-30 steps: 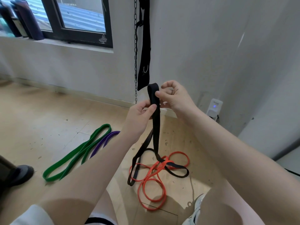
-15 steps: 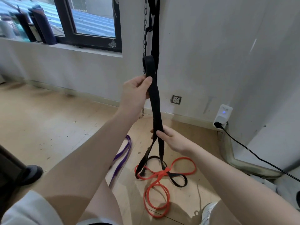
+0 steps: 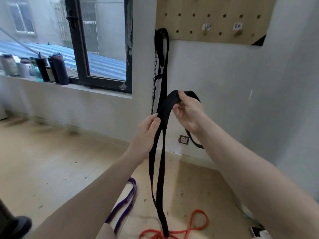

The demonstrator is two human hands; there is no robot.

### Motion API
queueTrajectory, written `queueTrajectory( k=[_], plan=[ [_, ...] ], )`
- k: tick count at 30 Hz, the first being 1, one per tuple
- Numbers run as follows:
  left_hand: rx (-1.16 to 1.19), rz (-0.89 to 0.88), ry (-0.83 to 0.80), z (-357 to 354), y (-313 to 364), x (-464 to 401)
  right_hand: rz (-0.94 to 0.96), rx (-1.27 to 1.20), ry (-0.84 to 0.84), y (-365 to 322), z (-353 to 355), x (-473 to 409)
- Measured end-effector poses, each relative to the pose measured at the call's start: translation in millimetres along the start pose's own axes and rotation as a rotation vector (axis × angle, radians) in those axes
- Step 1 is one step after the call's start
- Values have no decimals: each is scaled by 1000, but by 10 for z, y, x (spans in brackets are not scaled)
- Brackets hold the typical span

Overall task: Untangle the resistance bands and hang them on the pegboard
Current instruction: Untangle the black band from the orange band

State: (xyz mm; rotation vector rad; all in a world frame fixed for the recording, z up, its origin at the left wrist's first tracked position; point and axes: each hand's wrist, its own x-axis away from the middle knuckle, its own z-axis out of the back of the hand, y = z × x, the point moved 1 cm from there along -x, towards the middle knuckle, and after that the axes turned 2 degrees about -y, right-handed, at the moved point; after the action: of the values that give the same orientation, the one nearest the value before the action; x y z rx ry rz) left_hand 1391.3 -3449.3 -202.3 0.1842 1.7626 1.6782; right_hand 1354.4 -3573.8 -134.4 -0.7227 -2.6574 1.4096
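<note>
I hold a black resistance band up in front of the wall. My right hand grips its top loop, fingers curled over it. Lower and to the left, my left hand pinches one strand of the same band. The band hangs down to the floor, where its lower end lies in an orange band. A purple band lies on the floor beside my left forearm. The wooden pegboard with pegs is on the wall at the upper right.
A black strap and a chain hang from the pegboard's left corner. Bottles stand on the window sill at left. A wall socket sits near the floor. A dark shoe is at the bottom left.
My right hand has risen from low on the band to grip its top loop. My left hand now sits lower on a strand. The view has tilted up, showing the pegboard.
</note>
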Motion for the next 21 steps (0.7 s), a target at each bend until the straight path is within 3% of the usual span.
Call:
queueTrajectory(
  k=[4,10,16,21],
  plan=[
    [-45,-82,0,-36,142,-8,7,7,-100,-143,-104,43],
    [-257,-10,-37,-141,-205,159,-72,350,8,169,312,133],
    [-314,28,-57,-219,-514,268,-151,543,52,412,659,167],
    [-274,157,31,-295,-880,334,-361,734,108,1055,995,455]
  ],
)
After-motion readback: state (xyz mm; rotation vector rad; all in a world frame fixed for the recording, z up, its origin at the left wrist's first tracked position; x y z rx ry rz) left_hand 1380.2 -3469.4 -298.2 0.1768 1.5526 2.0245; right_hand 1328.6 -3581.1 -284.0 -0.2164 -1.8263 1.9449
